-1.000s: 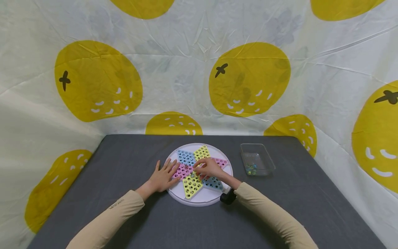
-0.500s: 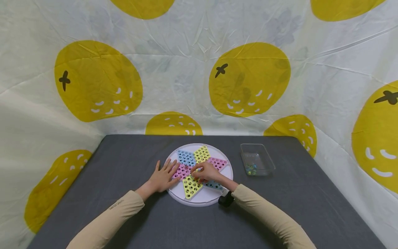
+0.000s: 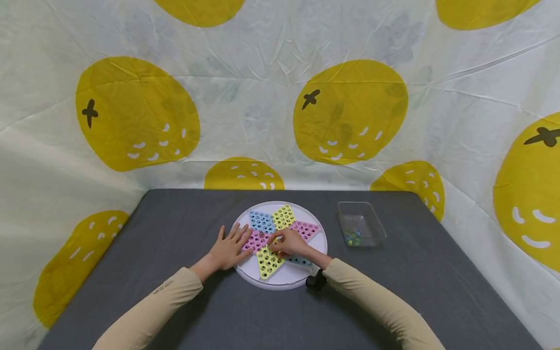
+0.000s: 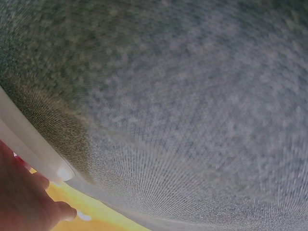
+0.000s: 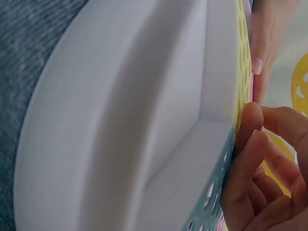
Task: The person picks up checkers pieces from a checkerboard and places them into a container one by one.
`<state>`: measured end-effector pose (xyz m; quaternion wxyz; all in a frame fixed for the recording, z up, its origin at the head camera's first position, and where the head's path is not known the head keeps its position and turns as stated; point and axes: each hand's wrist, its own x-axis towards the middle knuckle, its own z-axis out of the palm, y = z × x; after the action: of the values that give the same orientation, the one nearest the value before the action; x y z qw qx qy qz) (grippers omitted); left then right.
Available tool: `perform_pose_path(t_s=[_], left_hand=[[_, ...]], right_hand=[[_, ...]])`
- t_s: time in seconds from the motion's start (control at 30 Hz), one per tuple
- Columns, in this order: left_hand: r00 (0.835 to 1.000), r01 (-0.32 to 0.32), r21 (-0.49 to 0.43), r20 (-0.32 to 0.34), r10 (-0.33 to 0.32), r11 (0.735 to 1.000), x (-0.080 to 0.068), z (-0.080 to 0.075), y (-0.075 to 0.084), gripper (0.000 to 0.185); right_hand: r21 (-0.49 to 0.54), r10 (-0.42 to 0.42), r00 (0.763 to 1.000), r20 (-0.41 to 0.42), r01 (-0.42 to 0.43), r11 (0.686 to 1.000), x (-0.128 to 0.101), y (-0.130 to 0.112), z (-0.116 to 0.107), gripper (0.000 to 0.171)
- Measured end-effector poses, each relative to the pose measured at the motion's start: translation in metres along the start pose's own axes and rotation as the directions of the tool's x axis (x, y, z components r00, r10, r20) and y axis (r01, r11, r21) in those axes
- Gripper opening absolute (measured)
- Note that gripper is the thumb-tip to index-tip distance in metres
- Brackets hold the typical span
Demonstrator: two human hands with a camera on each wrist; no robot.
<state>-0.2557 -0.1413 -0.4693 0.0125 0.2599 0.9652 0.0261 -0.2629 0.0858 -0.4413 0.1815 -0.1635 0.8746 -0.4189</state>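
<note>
A round white Chinese checkers board (image 3: 245, 274) lies on the dark table, with a star of yellow, pink and blue perforated sections. My left hand (image 3: 227, 250) rests spread over its left edge, fingertips on the pink section (image 3: 257, 240). In the left wrist view part of that left hand (image 4: 24, 197) shows beside the white rim (image 4: 36, 144). My right hand (image 3: 292, 242) bends over the star's centre, thumb and index finger pinching at a marble's spot; the fingertips hide most of the marble. Seen from the right wrist, the right hand (image 5: 269, 178) has its fingertips right at the board's surface.
A clear rectangular box (image 3: 375, 224) stands right of the board, with several marbles (image 3: 352, 238) in its near left corner. The dark table (image 3: 192, 209) meets a white cloth backdrop (image 3: 245, 116) with yellow fruit prints. A black device (image 3: 316, 281) sits at my right wrist.
My right hand has shifted slightly left and lowered its fingertips onto the star's centre, uncovering the pink section at right. My left hand stays in place.
</note>
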Motion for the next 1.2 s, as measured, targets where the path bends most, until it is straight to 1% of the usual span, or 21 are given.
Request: perform_pose_path(t_s=[0.37,0.67,0.9,1.03,1.1,1.2], left_hand=[[1.000,0.001,-0.002,0.004,-0.001,1.000,0.000,-0.001,0.001,0.064],[1.000,0.000,-0.010,0.005,0.000,1.000,0.001,-0.003,0.002,0.064],[1.000,-0.005,-0.010,0.001,0.005,1.000,0.000,-0.002,0.002,0.063],[1.000,-0.004,-0.015,0.002,0.004,1.000,0.000,-0.002,0.001,0.063],[1.000,-0.007,-0.025,-0.006,0.007,1.000,0.000,-0.001,0.001,0.063],[1.000,-0.003,-0.024,-0.001,0.003,1.000,0.001,0.000,0.000,0.063]], right_hand=[[0.021,-0.003,1.000,0.010,0.003,1.000,-0.001,0.001,-0.002,0.017],[0.058,0.033,0.999,0.012,-0.034,0.998,0.000,0.002,-0.004,0.016],[0.071,0.008,1.000,0.015,-0.009,0.997,-0.004,0.001,-0.007,0.019],[0.085,0.008,1.000,0.018,-0.010,0.996,-0.007,0.001,-0.010,0.021],[0.083,0.009,1.000,0.012,-0.010,0.996,-0.008,0.001,-0.011,0.021],[0.083,0.012,1.000,0.002,-0.012,0.997,-0.010,0.004,-0.013,0.021]])
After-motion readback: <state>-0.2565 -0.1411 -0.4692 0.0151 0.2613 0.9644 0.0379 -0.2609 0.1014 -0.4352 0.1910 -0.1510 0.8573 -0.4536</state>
